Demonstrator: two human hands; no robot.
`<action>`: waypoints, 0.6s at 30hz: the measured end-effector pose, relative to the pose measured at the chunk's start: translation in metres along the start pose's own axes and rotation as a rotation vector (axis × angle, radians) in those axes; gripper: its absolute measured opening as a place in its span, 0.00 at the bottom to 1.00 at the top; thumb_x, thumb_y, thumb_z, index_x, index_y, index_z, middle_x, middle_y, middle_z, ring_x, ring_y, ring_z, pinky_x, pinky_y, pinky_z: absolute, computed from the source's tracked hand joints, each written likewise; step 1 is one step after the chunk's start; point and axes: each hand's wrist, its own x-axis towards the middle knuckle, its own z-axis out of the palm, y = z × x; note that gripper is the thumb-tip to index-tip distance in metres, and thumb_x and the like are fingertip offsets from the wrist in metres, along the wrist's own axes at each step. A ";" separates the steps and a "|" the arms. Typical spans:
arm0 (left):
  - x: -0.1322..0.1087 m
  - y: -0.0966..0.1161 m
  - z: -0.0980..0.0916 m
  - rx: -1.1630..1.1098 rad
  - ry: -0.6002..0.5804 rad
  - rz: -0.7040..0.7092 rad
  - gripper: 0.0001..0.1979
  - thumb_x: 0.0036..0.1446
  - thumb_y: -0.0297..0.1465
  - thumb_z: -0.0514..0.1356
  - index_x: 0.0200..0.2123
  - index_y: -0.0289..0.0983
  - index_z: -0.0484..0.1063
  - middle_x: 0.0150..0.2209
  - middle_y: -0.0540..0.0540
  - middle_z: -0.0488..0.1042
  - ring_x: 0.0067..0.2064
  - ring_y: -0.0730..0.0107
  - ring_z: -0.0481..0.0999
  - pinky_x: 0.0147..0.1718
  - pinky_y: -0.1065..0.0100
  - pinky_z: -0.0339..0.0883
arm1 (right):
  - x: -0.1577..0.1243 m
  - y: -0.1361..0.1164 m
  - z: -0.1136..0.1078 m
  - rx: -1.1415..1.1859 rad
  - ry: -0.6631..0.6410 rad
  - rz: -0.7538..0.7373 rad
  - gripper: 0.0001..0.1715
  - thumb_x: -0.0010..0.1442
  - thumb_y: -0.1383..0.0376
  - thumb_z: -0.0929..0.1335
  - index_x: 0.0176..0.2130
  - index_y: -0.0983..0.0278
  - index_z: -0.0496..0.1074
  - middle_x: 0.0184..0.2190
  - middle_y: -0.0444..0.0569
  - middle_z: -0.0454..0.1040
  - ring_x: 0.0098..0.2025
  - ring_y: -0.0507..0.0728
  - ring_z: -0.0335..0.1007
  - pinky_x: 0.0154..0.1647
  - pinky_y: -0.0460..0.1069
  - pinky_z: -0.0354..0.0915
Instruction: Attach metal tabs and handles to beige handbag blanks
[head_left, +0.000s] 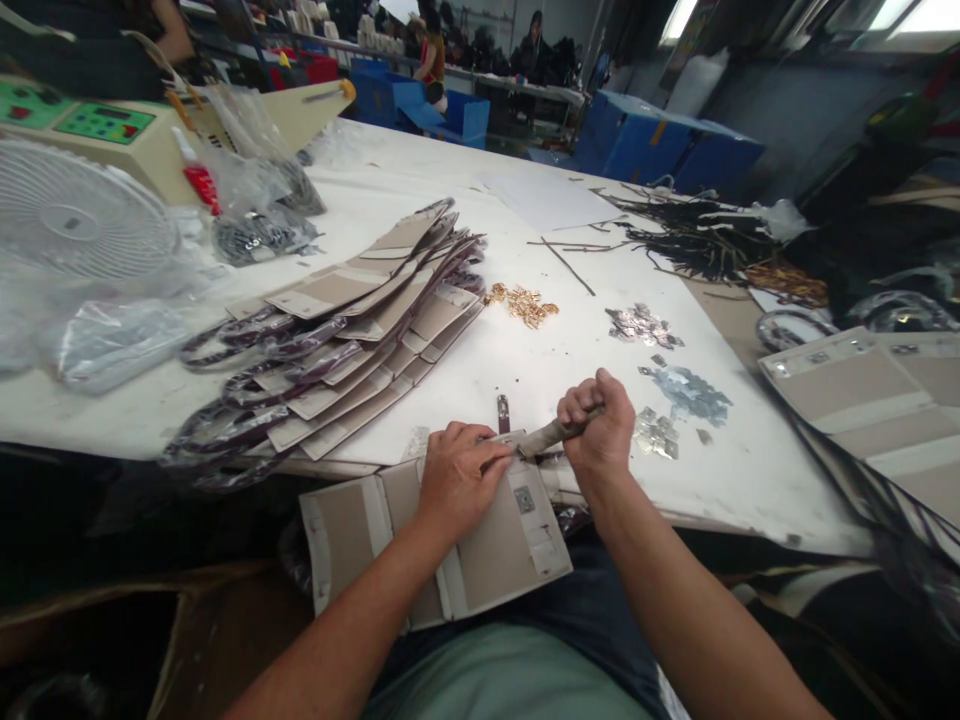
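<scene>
A beige-lined, unfolded bag panel [487, 560] lies tilted over the table's front edge and my lap. My left hand [461, 475] presses on its upper part, thumb and fingertips drawn together at the edge; anything small between them is hidden. A grey, bar-like hand tool [546, 436] is in my right hand [600, 425], fist wrapped round its handle. Its narrow end meets the panel's edge beside my left fingertips. A square metal plate [523, 499] sits on the panel. Just beyond it lies a small dark strap with a metal end [503, 413].
Stacked bag panels with wrapped handles [375, 330] lie left. Gold-coloured fittings [525, 305] and thin metal plates [694, 393] are heaped on the white table [450, 190]. A fan [75, 215] stands far left. More panels [870, 400] are at right. People work in the background.
</scene>
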 end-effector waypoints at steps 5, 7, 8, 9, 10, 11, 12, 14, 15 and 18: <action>0.002 -0.002 0.002 -0.022 0.019 0.028 0.07 0.62 0.34 0.68 0.43 0.48 0.84 0.47 0.48 0.82 0.51 0.57 0.75 0.50 0.53 0.62 | -0.017 0.004 0.007 -0.168 -0.172 -0.163 0.26 0.64 0.61 0.72 0.22 0.59 0.58 0.17 0.35 0.58 0.16 0.48 0.53 0.17 0.47 0.54; 0.003 -0.004 0.002 -0.033 0.023 0.005 0.12 0.61 0.34 0.69 0.48 0.45 0.82 0.47 0.47 0.83 0.50 0.56 0.76 0.51 0.54 0.64 | -0.026 0.006 0.011 -0.309 -0.291 -0.228 0.26 0.66 0.61 0.71 0.21 0.59 0.58 0.17 0.37 0.60 0.18 0.50 0.56 0.20 0.48 0.56; 0.004 -0.005 0.001 -0.037 0.019 -0.017 0.15 0.60 0.35 0.70 0.51 0.44 0.81 0.47 0.46 0.83 0.50 0.56 0.76 0.51 0.55 0.64 | -0.030 0.007 0.013 -0.380 -0.352 -0.257 0.26 0.67 0.62 0.71 0.21 0.59 0.59 0.17 0.38 0.61 0.19 0.50 0.57 0.22 0.49 0.57; 0.006 -0.005 -0.001 -0.042 0.003 -0.039 0.19 0.59 0.35 0.71 0.53 0.42 0.80 0.47 0.46 0.83 0.50 0.55 0.76 0.52 0.55 0.65 | -0.032 0.007 0.015 -0.441 -0.408 -0.282 0.26 0.67 0.62 0.71 0.21 0.59 0.59 0.18 0.39 0.62 0.21 0.51 0.58 0.24 0.50 0.57; 0.008 -0.005 -0.004 -0.048 -0.023 -0.059 0.21 0.58 0.36 0.71 0.54 0.41 0.79 0.47 0.45 0.83 0.51 0.55 0.77 0.52 0.56 0.66 | -0.034 0.007 0.016 -0.490 -0.457 -0.302 0.26 0.67 0.62 0.70 0.21 0.59 0.59 0.18 0.40 0.63 0.22 0.51 0.58 0.25 0.50 0.58; 0.011 -0.004 -0.008 -0.055 -0.059 -0.083 0.21 0.58 0.36 0.70 0.55 0.40 0.78 0.47 0.44 0.83 0.51 0.55 0.77 0.52 0.58 0.66 | -0.034 0.007 0.017 -0.523 -0.493 -0.316 0.26 0.67 0.61 0.70 0.21 0.59 0.59 0.18 0.40 0.63 0.22 0.51 0.58 0.26 0.50 0.58; 0.014 -0.003 -0.012 -0.055 -0.104 -0.113 0.21 0.59 0.37 0.69 0.55 0.40 0.78 0.48 0.44 0.83 0.50 0.56 0.78 0.51 0.60 0.67 | -0.034 0.006 0.017 -0.541 -0.515 -0.325 0.27 0.67 0.61 0.70 0.21 0.59 0.59 0.18 0.40 0.63 0.22 0.51 0.58 0.27 0.50 0.57; 0.022 0.001 -0.023 -0.004 -0.220 -0.197 0.20 0.62 0.42 0.64 0.56 0.42 0.78 0.48 0.44 0.83 0.48 0.58 0.79 0.47 0.63 0.68 | -0.034 0.005 0.018 -0.548 -0.528 -0.322 0.27 0.67 0.60 0.70 0.20 0.59 0.59 0.18 0.40 0.63 0.23 0.52 0.57 0.28 0.50 0.57; 0.026 0.004 -0.028 0.040 -0.274 -0.243 0.20 0.64 0.44 0.61 0.54 0.43 0.79 0.47 0.44 0.83 0.47 0.59 0.80 0.44 0.64 0.67 | -0.034 0.004 0.018 -0.544 -0.524 -0.313 0.27 0.67 0.59 0.70 0.20 0.59 0.60 0.18 0.40 0.63 0.23 0.52 0.57 0.28 0.50 0.57; 0.040 0.010 -0.038 0.153 -0.398 -0.319 0.22 0.62 0.52 0.58 0.41 0.43 0.83 0.39 0.44 0.84 0.40 0.58 0.80 0.36 0.65 0.64 | -0.037 0.000 0.015 -0.514 -0.496 -0.260 0.28 0.68 0.57 0.70 0.20 0.59 0.61 0.17 0.40 0.64 0.22 0.52 0.58 0.27 0.50 0.58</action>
